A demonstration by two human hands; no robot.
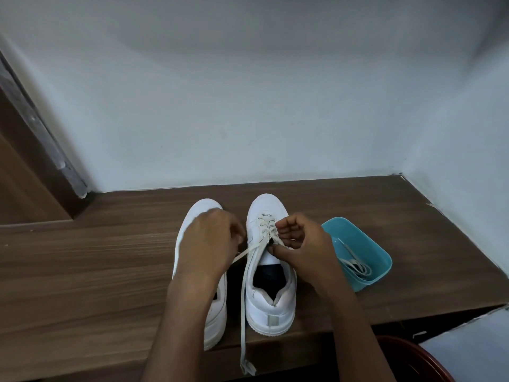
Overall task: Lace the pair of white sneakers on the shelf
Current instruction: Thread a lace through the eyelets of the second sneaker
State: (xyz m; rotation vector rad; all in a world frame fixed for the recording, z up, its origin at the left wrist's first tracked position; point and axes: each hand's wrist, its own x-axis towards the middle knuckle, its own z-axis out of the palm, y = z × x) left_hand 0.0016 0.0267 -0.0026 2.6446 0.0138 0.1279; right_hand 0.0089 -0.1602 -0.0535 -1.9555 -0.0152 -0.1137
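Two white sneakers stand side by side on the brown wooden shelf [82, 271], toes toward the wall. The right sneaker [271, 301] has an off-white lace [243, 312] threaded through its front eyelets; one long end hangs down past the shelf's front edge. My left hand [206, 244] hovers over the left sneaker [213, 323] and pinches a lace end that runs across to the right shoe. At the tongue of the right sneaker, my right hand [300, 244] pinches the lace by the eyelets.
A light blue plastic tub [366, 244] sits to the right of the shoes with another lace [355, 264] coiled inside. White walls close the shelf at the back and right. A dark red round object [413, 359] shows below the shelf's front right.
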